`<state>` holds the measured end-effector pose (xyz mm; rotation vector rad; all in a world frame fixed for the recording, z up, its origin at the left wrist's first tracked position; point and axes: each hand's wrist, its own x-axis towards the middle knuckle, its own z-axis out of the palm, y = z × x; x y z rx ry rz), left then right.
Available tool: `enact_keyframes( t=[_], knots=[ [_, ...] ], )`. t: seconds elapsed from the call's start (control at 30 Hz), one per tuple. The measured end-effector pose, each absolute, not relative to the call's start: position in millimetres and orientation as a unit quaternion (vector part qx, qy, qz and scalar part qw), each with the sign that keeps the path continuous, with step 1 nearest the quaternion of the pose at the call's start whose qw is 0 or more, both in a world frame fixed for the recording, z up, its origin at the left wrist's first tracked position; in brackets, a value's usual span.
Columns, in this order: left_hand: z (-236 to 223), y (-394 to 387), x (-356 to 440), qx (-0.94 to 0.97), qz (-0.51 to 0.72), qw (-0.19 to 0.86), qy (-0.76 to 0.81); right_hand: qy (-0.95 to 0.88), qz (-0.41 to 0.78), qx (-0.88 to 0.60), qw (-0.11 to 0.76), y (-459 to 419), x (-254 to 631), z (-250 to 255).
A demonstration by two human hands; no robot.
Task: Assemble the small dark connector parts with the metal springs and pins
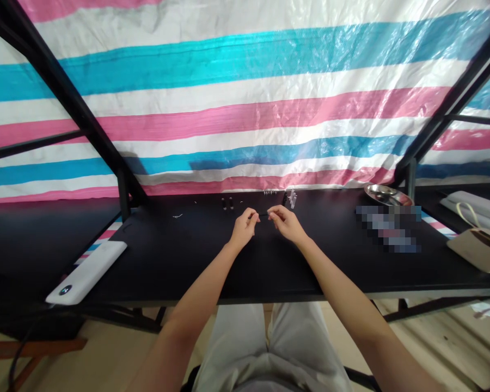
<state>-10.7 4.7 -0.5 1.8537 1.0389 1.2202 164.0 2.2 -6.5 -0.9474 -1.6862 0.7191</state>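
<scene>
Above the far half of the black table point(167, 267), my left hand point(245, 224) and my right hand point(285, 222) face each other, fingers pinched. Between them runs a small thin dark piece point(263, 214), one end in each hand; its exact kind is too small to make out. Just beyond the hands lie several tiny silvery parts point(270, 192) in a row. Next to them is a little cluster of clear and whitish pieces point(293, 199). Two short black pieces point(227, 203) rest side by side left of my hands.
A thin white scrap point(177, 216) lies farther left. A white power bank-like device point(87, 273) sits at the table's left edge. At the right stands a shiny metal dish point(387, 195), near a blurred-out patch. A beige bag point(479, 249) lies beyond. Striped sheeting point(245, 103) hangs behind, between black frame bars.
</scene>
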Motion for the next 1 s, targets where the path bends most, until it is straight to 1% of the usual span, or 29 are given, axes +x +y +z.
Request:
enact_keyframes(
  t=[0.2,0.5,1.0],
  knots=[
    [-0.1,4.1,-10.1,0.711,0.473,0.337,0.396,-0.695,0.322,-0.391,0.511,0.3,162.6,-4.3],
    [-6.3,9.2,-10.8,0.705,0.466,0.342,0.411,-0.699,0.306,-0.412,0.498,1.4,160.9,-5.2],
    [0.7,1.7,-8.7,0.701,0.467,0.341,0.418,-0.707,0.293,-0.410,0.497,0.8,157.9,-7.2]
  ],
)
